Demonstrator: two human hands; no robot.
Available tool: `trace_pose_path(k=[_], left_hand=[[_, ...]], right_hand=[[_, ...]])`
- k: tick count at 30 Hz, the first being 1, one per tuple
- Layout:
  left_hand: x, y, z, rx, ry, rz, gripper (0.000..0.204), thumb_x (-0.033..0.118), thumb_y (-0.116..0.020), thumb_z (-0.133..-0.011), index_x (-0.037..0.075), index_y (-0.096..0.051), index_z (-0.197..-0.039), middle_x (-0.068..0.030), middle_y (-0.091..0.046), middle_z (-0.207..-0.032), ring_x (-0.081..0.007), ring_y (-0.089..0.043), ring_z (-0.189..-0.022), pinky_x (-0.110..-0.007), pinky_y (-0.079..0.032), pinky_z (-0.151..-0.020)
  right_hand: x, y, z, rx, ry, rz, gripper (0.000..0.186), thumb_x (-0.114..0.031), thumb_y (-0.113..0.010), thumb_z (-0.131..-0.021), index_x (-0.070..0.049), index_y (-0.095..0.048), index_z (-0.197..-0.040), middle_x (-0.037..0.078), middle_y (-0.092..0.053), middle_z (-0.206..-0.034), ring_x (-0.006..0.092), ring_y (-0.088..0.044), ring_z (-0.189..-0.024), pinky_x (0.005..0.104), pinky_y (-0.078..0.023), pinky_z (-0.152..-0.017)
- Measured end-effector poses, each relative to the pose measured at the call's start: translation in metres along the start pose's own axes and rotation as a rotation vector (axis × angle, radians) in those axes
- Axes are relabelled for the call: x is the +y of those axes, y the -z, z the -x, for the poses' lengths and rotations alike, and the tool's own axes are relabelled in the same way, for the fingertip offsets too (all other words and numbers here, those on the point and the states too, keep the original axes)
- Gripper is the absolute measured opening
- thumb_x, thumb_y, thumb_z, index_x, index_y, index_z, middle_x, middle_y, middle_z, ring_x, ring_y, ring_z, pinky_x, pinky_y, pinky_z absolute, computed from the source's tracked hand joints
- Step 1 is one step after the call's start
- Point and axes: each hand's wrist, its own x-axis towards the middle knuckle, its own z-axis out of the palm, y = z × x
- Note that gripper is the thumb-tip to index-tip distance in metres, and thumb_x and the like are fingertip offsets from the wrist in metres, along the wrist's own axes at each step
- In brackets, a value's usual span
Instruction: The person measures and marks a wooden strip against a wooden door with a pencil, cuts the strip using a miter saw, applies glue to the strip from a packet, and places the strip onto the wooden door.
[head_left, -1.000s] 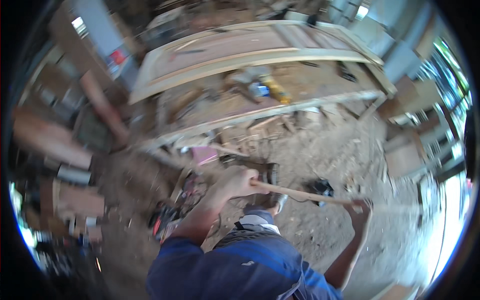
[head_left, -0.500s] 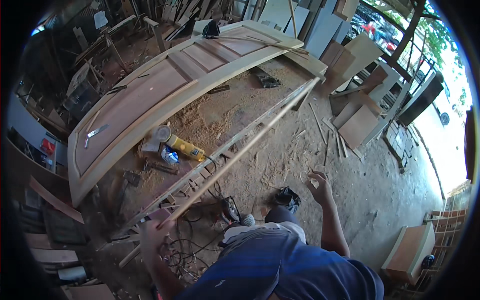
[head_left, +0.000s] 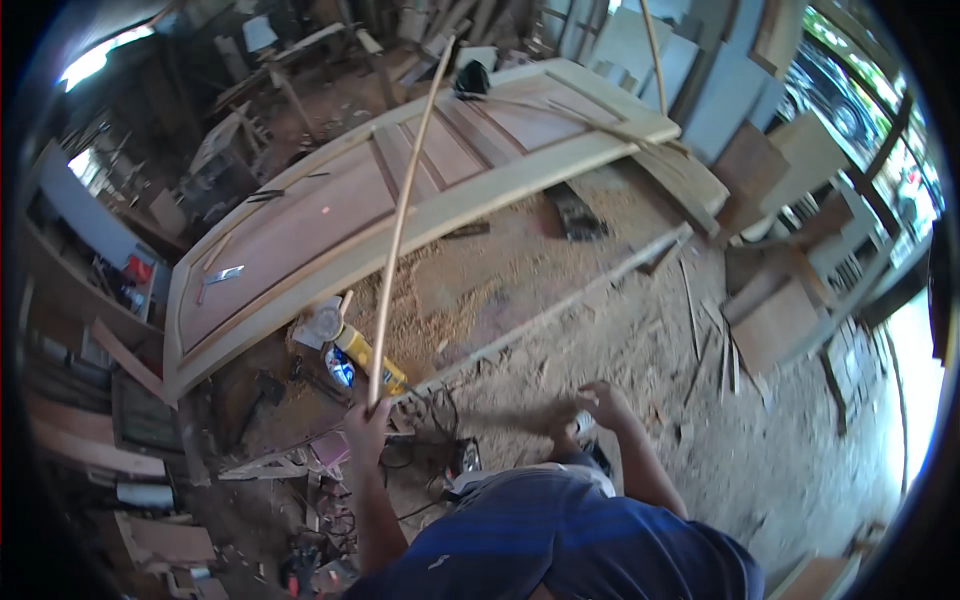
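Note:
My left hand point(head_left: 368, 430) grips the lower end of a long, thin wooden strip point(head_left: 405, 200), which slants upward across the wooden door panel point(head_left: 280, 280) on the workbench. My right hand point(head_left: 602, 410) is raised to the right with loosely bent fingers apart and nothing in it. Just beyond my left hand a yellow power tool point(head_left: 365, 355) lies beside a blue shiny item point(head_left: 340, 368) on the sawdust-covered bench top point(head_left: 480, 280). A small metal piece point(head_left: 225, 273) lies at the panel's left end, and a black bundle point(head_left: 470, 78) sits on its far edge.
Boards point(head_left: 765, 315) lean at the right, beside loose strips on the dusty floor point(head_left: 650, 380). Offcuts and planks point(head_left: 100, 440) pile at the left. Cables point(head_left: 430, 420) and tools lie near my feet. More timber point(head_left: 560, 30) stands at the back.
The wooden strip has swung from lying low toward the right to pointing up and away across the panel. My right hand has left it. My view has turned and shifted.

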Motion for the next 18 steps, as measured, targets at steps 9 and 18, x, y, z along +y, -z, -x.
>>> trace_pose_path(k=[9,18], left_hand=[[0.085,-0.237,-0.199,0.097,0.169,0.283,0.031,0.029,-0.077,-0.094,0.002,-0.07,-0.081,-0.0033,-0.061,-0.062,-0.015,-0.058,-0.051,-0.036,-0.041,-0.047],[0.13,-0.345,-0.346,0.236,0.216,0.268,0.022,0.022,-0.076,-0.094,0.001,-0.072,-0.094,-0.0067,-0.068,-0.075,-0.0142,-0.06,-0.05,-0.031,-0.049,-0.045]], right_hand=[[0.127,0.125,-0.077,-0.013,0.007,0.106,0.039,-0.033,-0.079,-0.091,-0.004,-0.078,-0.117,0.021,-0.077,-0.114,0.0356,-0.074,-0.111,0.043,-0.057,-0.096],[0.229,0.213,-0.113,0.205,-0.171,0.065,0.036,-0.027,-0.08,-0.09,-0.003,-0.078,-0.116,0.018,-0.079,-0.099,0.029,-0.077,-0.093,0.0401,-0.059,-0.085]])
